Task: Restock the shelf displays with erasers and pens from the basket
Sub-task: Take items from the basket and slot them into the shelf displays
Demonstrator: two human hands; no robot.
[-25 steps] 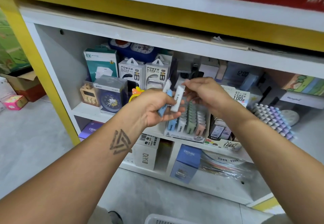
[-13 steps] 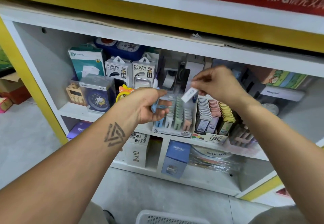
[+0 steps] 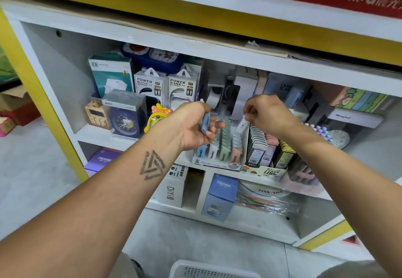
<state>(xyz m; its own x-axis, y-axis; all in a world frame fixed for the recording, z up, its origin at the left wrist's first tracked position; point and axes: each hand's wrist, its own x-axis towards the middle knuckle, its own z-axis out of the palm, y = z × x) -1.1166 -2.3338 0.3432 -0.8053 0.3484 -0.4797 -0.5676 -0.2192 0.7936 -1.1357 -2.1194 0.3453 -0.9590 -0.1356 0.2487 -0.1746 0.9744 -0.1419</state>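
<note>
White eraser (image 3: 242, 124) pinched by the right hand (image 3: 268, 113) over the display box (image 3: 217, 164); left hand (image 3: 192, 125) grips a blue eraser (image 3: 205, 122).

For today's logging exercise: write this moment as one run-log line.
left hand: holds blue eraser | right hand: pinches white eraser over eraser display box

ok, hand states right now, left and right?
Left hand: holding a blue eraser.
Right hand: pinching a white eraser above the eraser display box.
</note>
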